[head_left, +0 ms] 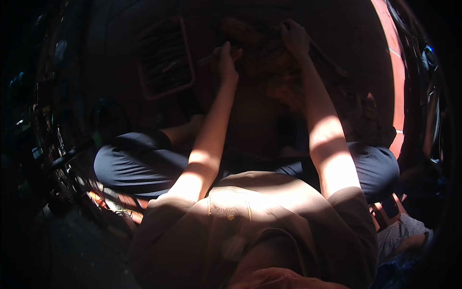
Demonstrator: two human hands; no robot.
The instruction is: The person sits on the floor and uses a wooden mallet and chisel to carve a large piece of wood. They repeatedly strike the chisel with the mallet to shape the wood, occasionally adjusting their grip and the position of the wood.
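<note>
In deep shade ahead of my crossed legs lies a rough brown, gnarled piece that looks like wood or root (262, 58). My right hand (294, 39) is closed over its far right part, with fingers bent down onto it. To the left of the piece, my left hand (228, 62) is closed around a slim object (208, 59), whose pale end sticks out leftward. Its kind is too dark to make out. Both forearms reach forward, with bright sun patches on them.
A pink-rimmed basket (192, 72) with several dark, stick-like things stands at the left. Brown scraps (368, 108) lie at the right on the reddish tiled floor (397, 86). Dark clutter lines the left edge, and a pale crumpled cloth or bag (404, 236) is at lower right.
</note>
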